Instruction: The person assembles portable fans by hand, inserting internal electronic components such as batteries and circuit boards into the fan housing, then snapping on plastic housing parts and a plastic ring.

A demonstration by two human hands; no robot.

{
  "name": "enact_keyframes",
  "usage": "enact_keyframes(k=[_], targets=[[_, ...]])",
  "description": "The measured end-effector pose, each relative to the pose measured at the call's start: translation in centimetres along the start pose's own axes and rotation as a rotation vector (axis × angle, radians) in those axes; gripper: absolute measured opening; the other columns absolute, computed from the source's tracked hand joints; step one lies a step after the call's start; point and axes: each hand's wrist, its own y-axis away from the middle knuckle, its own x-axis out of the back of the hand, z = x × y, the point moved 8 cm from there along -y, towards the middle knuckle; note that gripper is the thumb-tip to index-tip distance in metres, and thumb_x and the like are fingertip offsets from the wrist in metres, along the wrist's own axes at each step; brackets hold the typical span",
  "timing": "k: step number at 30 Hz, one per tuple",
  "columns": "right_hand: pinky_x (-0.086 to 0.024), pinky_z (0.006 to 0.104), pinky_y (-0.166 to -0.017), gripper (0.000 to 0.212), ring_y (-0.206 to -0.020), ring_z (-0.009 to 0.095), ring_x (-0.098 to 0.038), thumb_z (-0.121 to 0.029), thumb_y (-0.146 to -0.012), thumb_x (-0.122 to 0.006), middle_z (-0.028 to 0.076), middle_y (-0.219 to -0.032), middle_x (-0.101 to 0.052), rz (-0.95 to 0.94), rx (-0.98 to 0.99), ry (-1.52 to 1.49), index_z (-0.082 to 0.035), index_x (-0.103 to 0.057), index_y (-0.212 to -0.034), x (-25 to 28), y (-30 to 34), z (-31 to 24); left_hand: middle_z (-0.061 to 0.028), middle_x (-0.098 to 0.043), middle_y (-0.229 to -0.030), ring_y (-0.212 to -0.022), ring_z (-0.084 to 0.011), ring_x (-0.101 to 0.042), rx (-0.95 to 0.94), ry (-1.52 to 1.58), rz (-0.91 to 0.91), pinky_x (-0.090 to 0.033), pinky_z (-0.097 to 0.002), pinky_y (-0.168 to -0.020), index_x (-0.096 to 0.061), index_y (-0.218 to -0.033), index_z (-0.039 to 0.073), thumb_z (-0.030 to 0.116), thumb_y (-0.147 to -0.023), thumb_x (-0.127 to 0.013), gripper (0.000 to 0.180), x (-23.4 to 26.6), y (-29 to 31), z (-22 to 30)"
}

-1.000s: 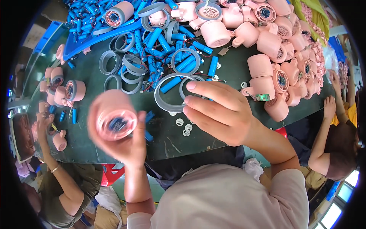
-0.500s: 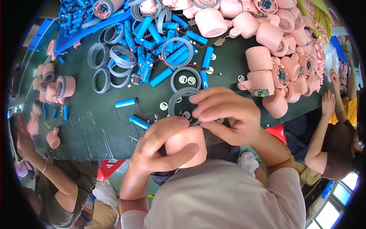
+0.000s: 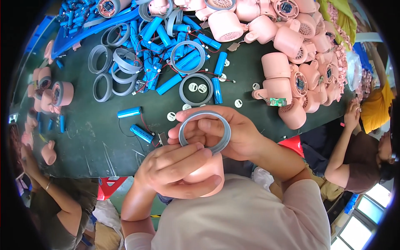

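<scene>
Close to my body, my left hand (image 3: 168, 171) wraps round a pink cylindrical housing (image 3: 216, 166); its fingers cover much of the side. A grey plastic ring (image 3: 227, 134) stands tilted just above the housing, held by my right hand (image 3: 241, 131), whose thumb shows through the ring's opening and whose other fingers are curled behind it. My left fingertips touch or nearly touch the ring's lower edge. Whether the ring rests on the housing cannot be made out. Beyond my hands, another grey ring (image 3: 181, 92) lies on the dark green table (image 3: 96, 133).
Blue cylindrical batteries (image 3: 168, 84) with thin wires and several grey rings (image 3: 100, 59) lie ahead. Pink housings (image 3: 275, 66) are heaped at the right, one with a green circuit board (image 3: 278, 102). A blue tray (image 3: 79, 39) holds batteries. Co-workers sit on both sides.
The grey ring has moved toward me and turned its opening more into view. My right hand has gone behind it, thumb inside. The left hand keeps the pink housing, slightly lower.
</scene>
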Motion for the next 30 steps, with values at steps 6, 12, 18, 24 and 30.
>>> enact_keyframes(k=[6,12,18,24,30], targets=[[-0.047,0.0341,-0.091,0.036,-0.108,0.024,-0.058,-0.016,-0.096,-0.051,0.019,-0.114,-0.06,0.021,0.014,0.003,0.002,-0.051,-0.127,0.1,-0.4,0.7,-0.0104,-0.057,-0.112,-0.094,-0.0251,-0.061,0.006,0.096,0.002,-0.054,-0.0332,-0.072,-0.069,-0.094,0.022,0.008,-0.058,-0.078,0.04,0.1,0.0,-0.8],[-0.049,0.0261,-0.08,0.028,-0.09,0.012,-0.06,-0.013,-0.096,-0.049,0.011,-0.097,-0.065,0.213,0.119,0.606,-0.001,-0.06,-0.119,0.0,-0.9,-1.7,-0.0212,-0.056,-0.114,-0.098,-0.0339,-0.061,0.426,0.593,0.172,-0.051,-0.0431,-0.082,-0.065,-0.103,0.01,0.003,-0.062,-0.076,0.044,0.5,1.1,-2.4],[-0.038,0.0219,-0.052,0.032,-0.058,0.006,-0.047,-0.018,-0.099,-0.041,0.004,-0.077,-0.055,0.509,0.58,1.047,0.005,-0.057,-0.115,-1.2,0.9,-7.3,-0.0126,-0.056,-0.114,-0.102,-0.0202,-0.059,1.092,0.642,0.444,-0.05,-0.0332,-0.09,-0.03,-0.138,0.001,-0.007,-0.065,-0.077,0.087,1.1,3.2,-6.0],[-0.048,0.0283,-0.056,0.025,-0.069,0.022,-0.061,-0.004,-0.08,-0.064,0.014,-0.089,-0.06,0.183,1.027,1.59,0.001,-0.063,-0.105,-6.8,0.4,-5.7,-0.0118,-0.042,-0.137,-0.124,-0.0236,-0.046,1.052,1.035,0.417,-0.043,-0.038,-0.102,-0.022,-0.145,0.005,-0.006,-0.058,-0.084,0.107,-0.5,2.9,-5.8],[-0.049,0.0297,-0.049,0.026,-0.063,0.024,-0.062,-0.008,-0.077,-0.066,0.016,-0.084,-0.062,0.114,1.25,1.563,0.005,-0.061,-0.098,-7.3,1.3,-5.6,-0.0123,-0.039,-0.141,-0.124,-0.0247,-0.046,1.025,0.944,0.397,-0.042,-0.0394,-0.102,-0.022,-0.145,0.005,0.0,-0.057,-0.087,0.11,-0.2,2.7,-5.6]])
